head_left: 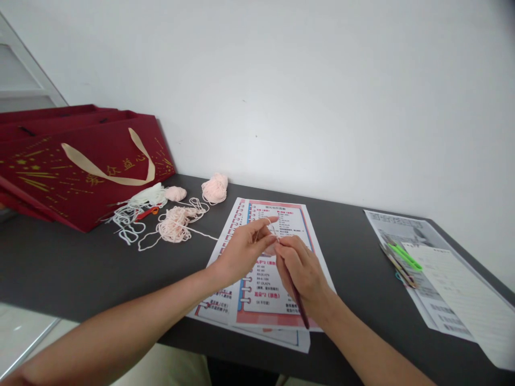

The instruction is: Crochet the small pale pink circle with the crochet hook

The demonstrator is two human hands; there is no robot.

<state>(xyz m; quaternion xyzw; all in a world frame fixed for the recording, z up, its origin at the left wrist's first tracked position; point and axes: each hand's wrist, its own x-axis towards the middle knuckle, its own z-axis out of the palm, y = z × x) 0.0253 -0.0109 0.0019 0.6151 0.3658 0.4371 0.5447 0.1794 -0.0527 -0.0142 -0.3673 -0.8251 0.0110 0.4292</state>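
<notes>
My right hand point(303, 268) is closed around a dark red-brown crochet hook point(298, 303), its handle slanting down toward me. My left hand point(241, 252) pinches a small pale pink crochet piece point(271, 249), largely covered by the fingers. A loop of pale yarn point(273, 226) runs over the raised left index finger to where both hands meet. The hook's tip is too small to make out. From a loose tangle of pale pink yarn point(175, 225), a strand leads across the table toward my left hand. Printed pattern sheets point(277, 317) lie under both hands.
Beside the tangle lie white yarn point(131, 212), a red-orange tool point(148, 213), a small pink ball point(176, 193) and a larger pink ball point(215, 188). Dark red gift bags point(80, 171) stand at left. Right, green-handled scissors point(406, 257) rest on papers point(462, 289). A white wall point(301, 107) backs the table.
</notes>
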